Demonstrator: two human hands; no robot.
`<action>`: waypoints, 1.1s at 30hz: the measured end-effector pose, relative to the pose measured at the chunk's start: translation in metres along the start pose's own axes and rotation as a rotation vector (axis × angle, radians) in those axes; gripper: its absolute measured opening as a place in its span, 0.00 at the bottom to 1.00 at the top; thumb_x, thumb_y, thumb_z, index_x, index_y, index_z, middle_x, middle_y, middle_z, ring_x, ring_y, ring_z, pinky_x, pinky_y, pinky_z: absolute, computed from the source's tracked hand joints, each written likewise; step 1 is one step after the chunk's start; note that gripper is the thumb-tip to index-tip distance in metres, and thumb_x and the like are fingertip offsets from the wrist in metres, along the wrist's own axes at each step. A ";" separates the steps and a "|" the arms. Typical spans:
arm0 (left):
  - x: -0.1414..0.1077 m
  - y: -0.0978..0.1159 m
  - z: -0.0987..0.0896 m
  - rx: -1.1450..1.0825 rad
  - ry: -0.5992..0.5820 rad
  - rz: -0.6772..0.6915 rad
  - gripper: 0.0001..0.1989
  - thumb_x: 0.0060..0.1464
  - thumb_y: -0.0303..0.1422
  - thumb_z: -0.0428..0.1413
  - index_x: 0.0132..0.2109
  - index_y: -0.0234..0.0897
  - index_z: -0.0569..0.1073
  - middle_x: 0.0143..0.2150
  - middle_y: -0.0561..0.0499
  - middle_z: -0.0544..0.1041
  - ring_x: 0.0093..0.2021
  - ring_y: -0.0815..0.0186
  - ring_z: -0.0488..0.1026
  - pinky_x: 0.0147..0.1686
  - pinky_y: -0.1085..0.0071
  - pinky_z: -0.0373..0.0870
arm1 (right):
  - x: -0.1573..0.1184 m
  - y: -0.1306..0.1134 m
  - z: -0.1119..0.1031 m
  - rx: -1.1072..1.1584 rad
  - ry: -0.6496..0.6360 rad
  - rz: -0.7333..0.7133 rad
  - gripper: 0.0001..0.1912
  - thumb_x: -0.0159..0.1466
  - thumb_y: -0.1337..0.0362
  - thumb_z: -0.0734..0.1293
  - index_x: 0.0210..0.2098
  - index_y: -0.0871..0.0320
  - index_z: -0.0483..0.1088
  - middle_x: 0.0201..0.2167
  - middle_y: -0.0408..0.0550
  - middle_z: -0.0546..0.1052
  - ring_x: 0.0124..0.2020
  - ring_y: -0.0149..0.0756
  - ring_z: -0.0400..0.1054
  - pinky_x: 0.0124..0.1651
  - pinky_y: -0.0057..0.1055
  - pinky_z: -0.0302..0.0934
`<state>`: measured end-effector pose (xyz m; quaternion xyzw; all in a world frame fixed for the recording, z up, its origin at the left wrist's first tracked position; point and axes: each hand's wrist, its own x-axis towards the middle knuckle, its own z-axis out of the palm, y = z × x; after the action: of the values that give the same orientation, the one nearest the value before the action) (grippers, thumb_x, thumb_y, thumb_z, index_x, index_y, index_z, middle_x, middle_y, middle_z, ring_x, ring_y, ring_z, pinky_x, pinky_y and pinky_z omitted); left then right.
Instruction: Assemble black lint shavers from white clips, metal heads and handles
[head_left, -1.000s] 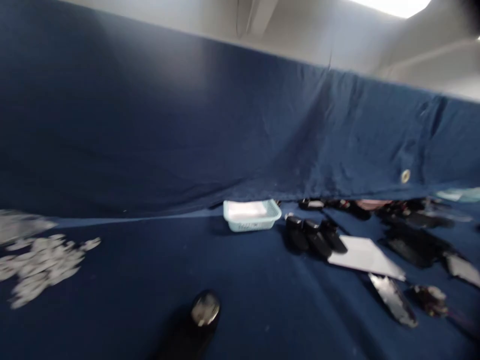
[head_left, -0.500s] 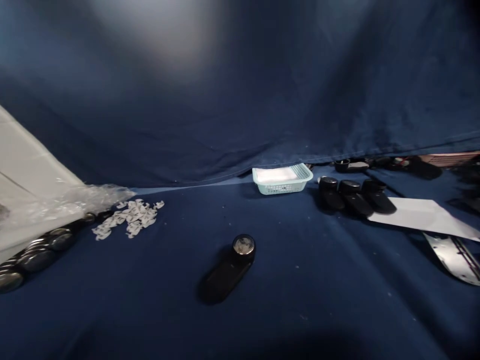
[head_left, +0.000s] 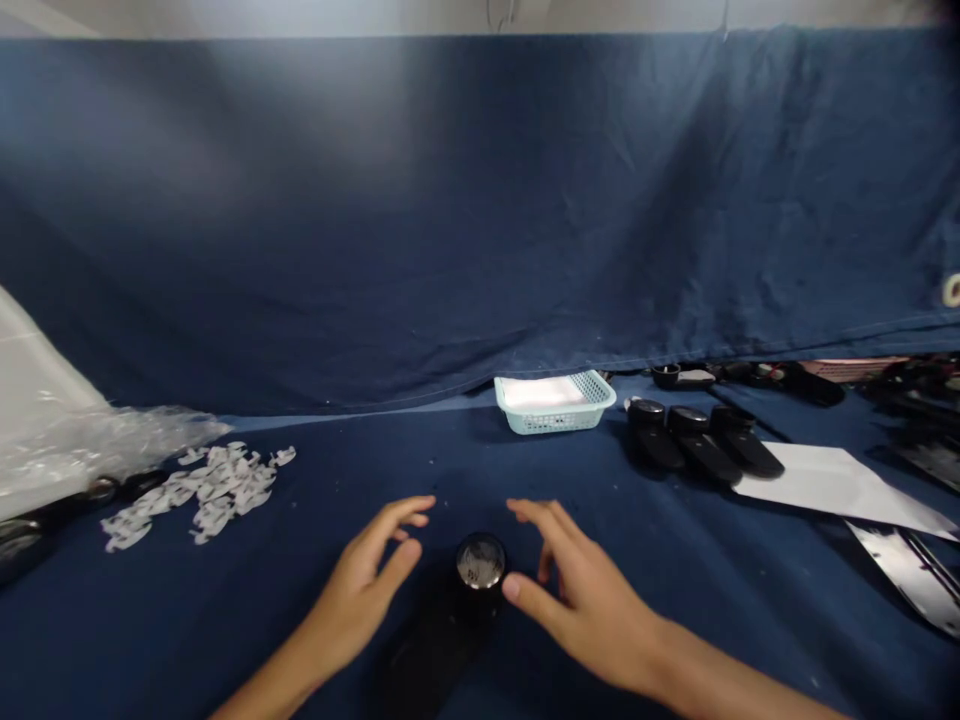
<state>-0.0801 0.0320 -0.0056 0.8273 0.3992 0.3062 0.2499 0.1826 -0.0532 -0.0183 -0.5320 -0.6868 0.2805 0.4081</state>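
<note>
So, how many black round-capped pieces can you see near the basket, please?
3, in one row right of the pale blue basket: left piece, middle piece, right piece.

Nothing readable in this view. The round metal cap (head_left: 481,561) on the black body (head_left: 439,640) has some marking on its top, too blurred to read. The white paper scraps (head_left: 214,497) at left show faint dark flecks; too small to tell if it's print.
</note>
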 end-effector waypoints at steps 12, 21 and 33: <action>-0.002 -0.031 0.055 -0.094 -0.104 0.217 0.36 0.48 0.55 0.58 0.61 0.47 0.64 0.55 0.44 0.74 0.53 0.52 0.72 0.56 0.56 0.66 | 0.024 0.071 0.024 0.154 0.251 0.215 0.17 0.63 0.53 0.63 0.47 0.55 0.69 0.29 0.43 0.68 0.24 0.33 0.61 0.29 0.31 0.63; -0.007 -0.038 0.033 0.260 -0.105 0.511 0.29 0.57 0.57 0.45 0.62 0.53 0.63 0.54 0.47 0.76 0.48 0.54 0.76 0.52 0.55 0.66 | 0.021 0.066 0.023 0.224 0.255 0.262 0.18 0.60 0.48 0.63 0.38 0.56 0.73 0.21 0.41 0.66 0.22 0.35 0.63 0.27 0.30 0.60; -0.016 -0.041 0.037 0.403 0.097 0.522 0.30 0.53 0.58 0.48 0.47 0.39 0.76 0.35 0.42 0.80 0.35 0.51 0.77 0.46 0.50 0.70 | 0.021 0.070 0.022 0.245 0.274 0.202 0.19 0.61 0.47 0.63 0.37 0.55 0.74 0.25 0.43 0.70 0.23 0.34 0.64 0.27 0.28 0.63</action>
<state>-0.0828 0.0352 -0.0633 0.9189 0.2377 0.3137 -0.0251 0.1966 -0.0122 -0.0812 -0.5780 -0.5287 0.3263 0.5291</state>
